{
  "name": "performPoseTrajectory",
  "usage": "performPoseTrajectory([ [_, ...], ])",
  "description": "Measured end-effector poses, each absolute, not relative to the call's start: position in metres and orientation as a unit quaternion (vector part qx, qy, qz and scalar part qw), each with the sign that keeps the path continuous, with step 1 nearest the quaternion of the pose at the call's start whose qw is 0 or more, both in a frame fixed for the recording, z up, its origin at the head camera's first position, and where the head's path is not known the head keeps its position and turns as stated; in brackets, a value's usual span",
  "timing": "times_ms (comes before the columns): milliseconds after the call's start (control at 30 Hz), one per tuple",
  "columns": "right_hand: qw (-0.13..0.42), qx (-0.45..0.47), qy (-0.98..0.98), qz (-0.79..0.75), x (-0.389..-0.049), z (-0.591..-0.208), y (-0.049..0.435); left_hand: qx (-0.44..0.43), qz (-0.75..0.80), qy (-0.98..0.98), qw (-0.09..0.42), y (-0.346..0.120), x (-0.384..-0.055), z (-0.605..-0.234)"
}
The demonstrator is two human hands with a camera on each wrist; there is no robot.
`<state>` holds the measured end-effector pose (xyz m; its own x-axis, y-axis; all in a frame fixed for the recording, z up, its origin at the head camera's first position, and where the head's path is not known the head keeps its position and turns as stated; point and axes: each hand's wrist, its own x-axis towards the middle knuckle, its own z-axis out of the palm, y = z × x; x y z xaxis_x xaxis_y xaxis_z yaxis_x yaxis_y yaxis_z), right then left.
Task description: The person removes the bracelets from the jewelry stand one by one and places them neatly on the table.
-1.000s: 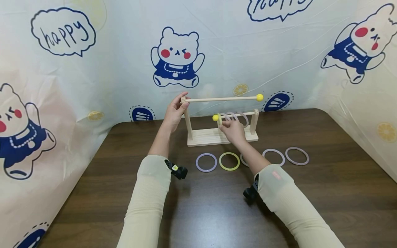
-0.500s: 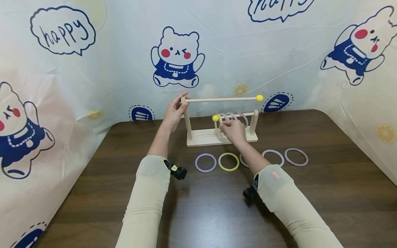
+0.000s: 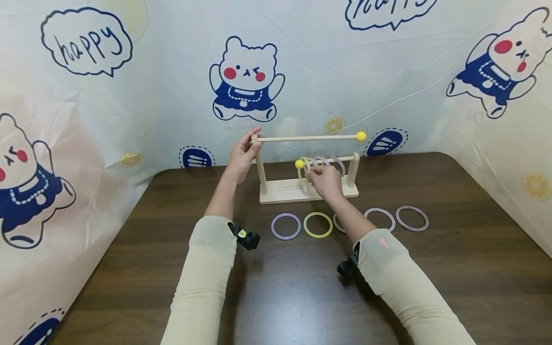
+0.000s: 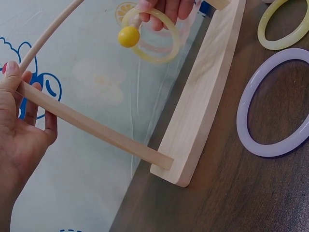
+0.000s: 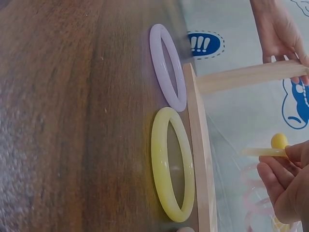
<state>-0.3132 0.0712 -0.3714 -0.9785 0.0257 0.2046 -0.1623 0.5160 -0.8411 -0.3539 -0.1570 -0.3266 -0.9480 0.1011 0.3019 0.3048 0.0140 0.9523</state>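
My left hand (image 3: 242,155) grips the top of the left post (image 4: 91,123) of a wooden ring stand (image 3: 282,192), where the upper rod (image 3: 310,138) joins it. My right hand (image 3: 325,182) pinches a yellow ring (image 4: 175,43) between thumb and fingers. This ring encircles the lower rod just behind its yellow end ball (image 4: 128,36). In the right wrist view, the ring shows nearly edge-on beside the ball. Several pale pink-purple rings (image 3: 342,167) hang farther along the lower rod, partly hidden by the right hand. The upper rod carries no rings and ends in another yellow ball (image 3: 361,137).
On the brown table (image 3: 276,287), a row of rings lies in front of the stand: purple (image 4: 244,111), yellow (image 5: 159,154), one mostly hidden under the right forearm, and two pale ones (image 3: 379,209) at right. A printed cloth (image 3: 172,72) stands behind the table.
The yellow ring has turned slightly beside the end ball, its loop now showing wider and lower left of my right fingers. Both hands have hardly moved.
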Motion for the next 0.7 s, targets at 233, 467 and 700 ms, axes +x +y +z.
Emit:
performPoseTrajectory([
  [233, 0.114, 0.042, -0.858, 0.499, -0.3137, -0.3714, 0.0703, -0.145, -0.690, -0.706, 0.074, -0.1570, -0.3547, -0.3268],
  [467, 0.121, 0.043, -0.852, 0.508, -0.3129, -0.3720, 0.0693, -0.144, -0.691, -0.704, 0.074, -0.1577, -0.3545, -0.3273],
  [700, 0.128, 0.046, -0.851, 0.507, -0.3129, -0.3732, 0.0691, -0.147, -0.693, -0.702, 0.075, -0.1571, -0.3532, -0.3265],
])
